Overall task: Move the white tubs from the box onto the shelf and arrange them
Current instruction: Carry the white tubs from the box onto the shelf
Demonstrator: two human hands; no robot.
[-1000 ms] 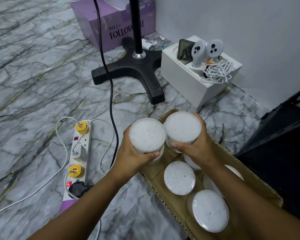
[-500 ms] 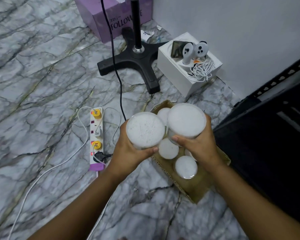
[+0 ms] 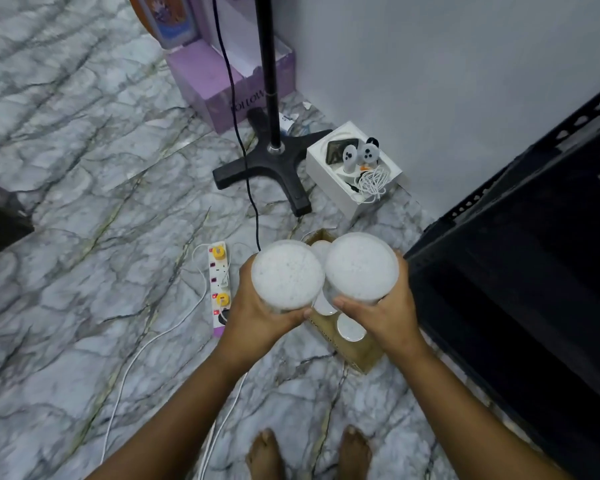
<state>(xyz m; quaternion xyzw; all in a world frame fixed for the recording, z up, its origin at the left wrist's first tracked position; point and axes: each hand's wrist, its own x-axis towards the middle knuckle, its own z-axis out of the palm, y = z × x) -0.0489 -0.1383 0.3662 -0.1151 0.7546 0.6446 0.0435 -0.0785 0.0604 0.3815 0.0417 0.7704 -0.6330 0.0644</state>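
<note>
My left hand (image 3: 257, 313) grips one white tub (image 3: 286, 274) from below, fingers curled round its side. My right hand (image 3: 385, 313) grips a second white tub (image 3: 361, 266) the same way. Both tubs are held side by side, touching, high above the brown cardboard box (image 3: 357, 355) on the floor. More white tubs (image 3: 351, 329) stay inside the box, partly hidden by the held ones. The black metal shelf (image 3: 520, 258) stands just right of my right hand.
A white power strip (image 3: 218, 282) with yellow plugs and white cables lies left of the box. A black stand base (image 3: 274, 164), a white box with controllers (image 3: 355, 168) and a purple box (image 3: 222, 84) sit by the wall. My bare feet (image 3: 309, 452) are below.
Both hands have lifted the two tubs up out of the box. The view has risen, so the box and floor look farther away and the shelf shows more.
</note>
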